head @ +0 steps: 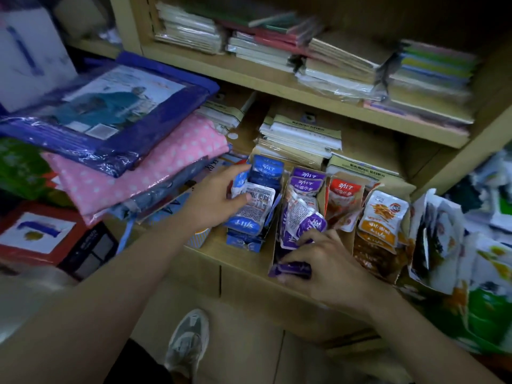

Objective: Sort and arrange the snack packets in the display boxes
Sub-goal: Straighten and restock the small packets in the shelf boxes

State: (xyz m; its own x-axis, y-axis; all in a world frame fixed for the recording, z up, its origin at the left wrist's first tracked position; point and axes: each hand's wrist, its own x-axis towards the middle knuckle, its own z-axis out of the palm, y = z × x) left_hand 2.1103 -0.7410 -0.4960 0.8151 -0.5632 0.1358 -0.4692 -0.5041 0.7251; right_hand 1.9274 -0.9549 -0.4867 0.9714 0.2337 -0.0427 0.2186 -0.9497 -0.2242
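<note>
Four narrow display boxes stand side by side on a wooden shelf. The leftmost box (pixel 243 241) holds blue snack packets (pixel 256 206). My left hand (pixel 214 199) grips that stack, thumb on a face-down packet. Beside it, the purple box (pixel 273 261) holds purple packets (pixel 300 214). My right hand (pixel 329 266) is at its front end, fingers curled round purple packets (pixel 295 268). Further right stand red packets (pixel 343 198) and orange packets (pixel 381 220) in their boxes.
Stacked notebooks (pixel 302 139) lie behind the boxes and on the upper shelf. Wrapped blue and pink polka-dot packages (pixel 144 159) pile up at left. White and green bags (pixel 476 267) crowd the right. A cabinet front and my shoe (pixel 188 342) are below.
</note>
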